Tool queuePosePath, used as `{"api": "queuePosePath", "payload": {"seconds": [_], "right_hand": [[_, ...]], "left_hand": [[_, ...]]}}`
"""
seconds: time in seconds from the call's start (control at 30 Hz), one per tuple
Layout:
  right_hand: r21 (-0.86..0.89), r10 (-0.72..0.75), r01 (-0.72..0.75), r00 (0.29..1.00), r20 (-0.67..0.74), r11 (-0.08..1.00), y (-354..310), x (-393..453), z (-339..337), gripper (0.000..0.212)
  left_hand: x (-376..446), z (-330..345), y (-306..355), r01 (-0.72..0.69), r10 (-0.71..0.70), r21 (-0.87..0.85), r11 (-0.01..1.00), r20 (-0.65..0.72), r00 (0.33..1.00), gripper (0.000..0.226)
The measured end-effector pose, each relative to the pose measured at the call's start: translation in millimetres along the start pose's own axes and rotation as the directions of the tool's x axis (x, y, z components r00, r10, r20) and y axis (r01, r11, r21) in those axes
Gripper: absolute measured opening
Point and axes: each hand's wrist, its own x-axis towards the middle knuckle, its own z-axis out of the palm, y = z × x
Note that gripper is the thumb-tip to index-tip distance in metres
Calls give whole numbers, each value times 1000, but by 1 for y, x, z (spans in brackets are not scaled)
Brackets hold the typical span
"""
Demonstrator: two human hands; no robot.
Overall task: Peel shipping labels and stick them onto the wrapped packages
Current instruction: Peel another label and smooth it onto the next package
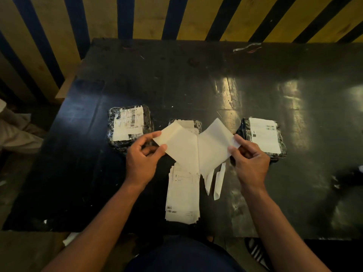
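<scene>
Mid-peel, by the look of it: left hand pinching the outer edge of one pale sheet, thumb on top and fingers curled beneath; right hand pinching the outer edge of the other sheet in the same way. Both sheets joined along a central seam and splayed into a V, held just above the dark table. Hard to tell which half is label and which is backing, both faces showing blank. Directly behind the V, partly hidden, the middle package, black-wrapped and possibly unlabelled, lying just beyond the fingertips and roughly midway between the hands. Left package and right package flanking it, each already carrying a white label, each near its own-side hand. Nearer the body, a stack of labels with long axis running away from the person, and beside it two narrow peeled strips. No containers in sight. Likely next: finish separating, then forward and down onto the middle package.
</scene>
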Motion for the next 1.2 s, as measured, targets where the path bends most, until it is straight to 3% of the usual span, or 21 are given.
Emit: {"api": "queuePosePath", "payload": {"seconds": [0.1, 0.23, 0.43, 0.7, 0.97, 1.2], "right_hand": [[-3, -6, 5, 997, -79, 1000, 5, 11, -19, 40], [-168, -95, 62, 975, -199, 984, 17, 29, -51, 42], [-451, -238, 168, 966, -102, 876, 38, 26, -62, 40], [-602, 7, -18, 1000, -20, 798, 105, 14, -26, 36], [-709, 173, -83, 983, 56, 700, 143, 19, -19, 43], [-657, 65, -5, 996, 67, 754, 128, 10, -32, 41]], "left_hand": [[6, -14, -8, 22, -20, 24, 999, -55, 998, 39], [12, -33, -15, 40, -33, 69, 997, -108, 994, 40], [4, -31, -28, 34, -29, 121, 992, -40, 999, 48], [-16, 1, -43, 60, -69, 169, 984, 46, 997, 51], [-28, 26, -46, 86, -102, 157, 984, 98, 990, 52], [-27, 38, -43, 67, -89, 161, 985, 132, 987, 52]]}}
